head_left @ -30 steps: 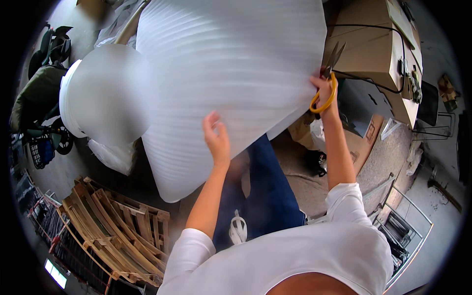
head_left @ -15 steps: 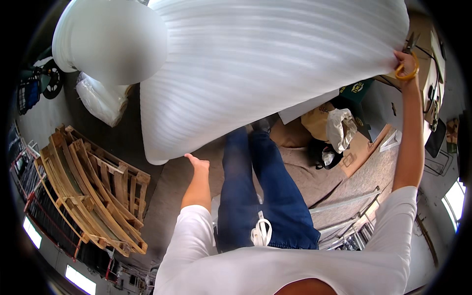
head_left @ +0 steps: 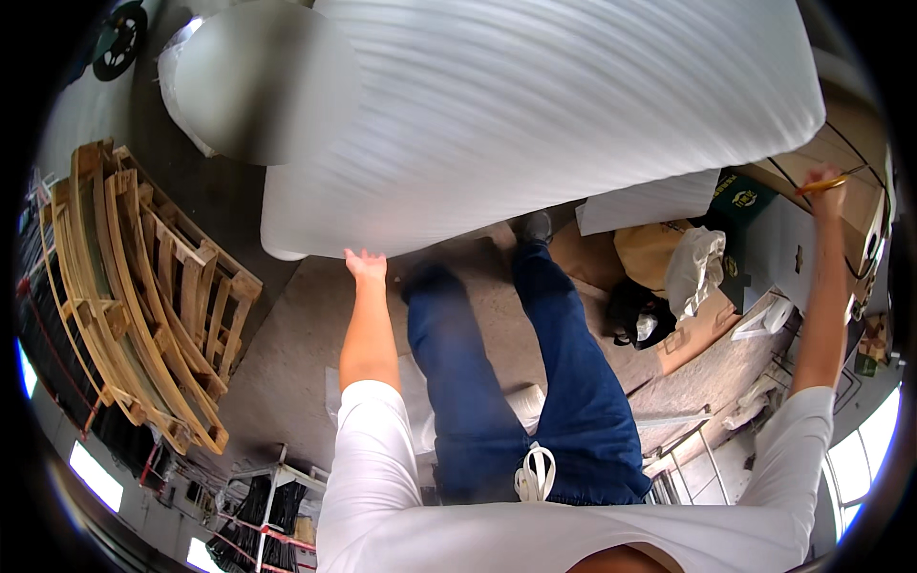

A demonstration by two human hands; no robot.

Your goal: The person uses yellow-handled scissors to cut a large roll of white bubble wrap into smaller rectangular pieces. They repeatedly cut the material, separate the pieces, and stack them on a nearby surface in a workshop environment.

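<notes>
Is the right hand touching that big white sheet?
Apart: the head view shows a gap between the right hand and the white sheet, with brown cardboard visible there.

A white sheet (head_left: 564,105), soft-looking and finely ribbed, fills the upper middle of the frame and runs past its top edge, its lower edge slanting up toward a rounded corner at upper right. Below that corner, scissors (head_left: 825,183) with yellow-orange handles show nearly edge-on.

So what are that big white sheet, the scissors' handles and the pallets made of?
White sheet: probably plastic foam, matte, judging by its soft ribbing. Scissors' handles: likely plastic, given the solid yellow-orange colour. Pallets: wood, apparently unpainted, with tan slats.
</notes>
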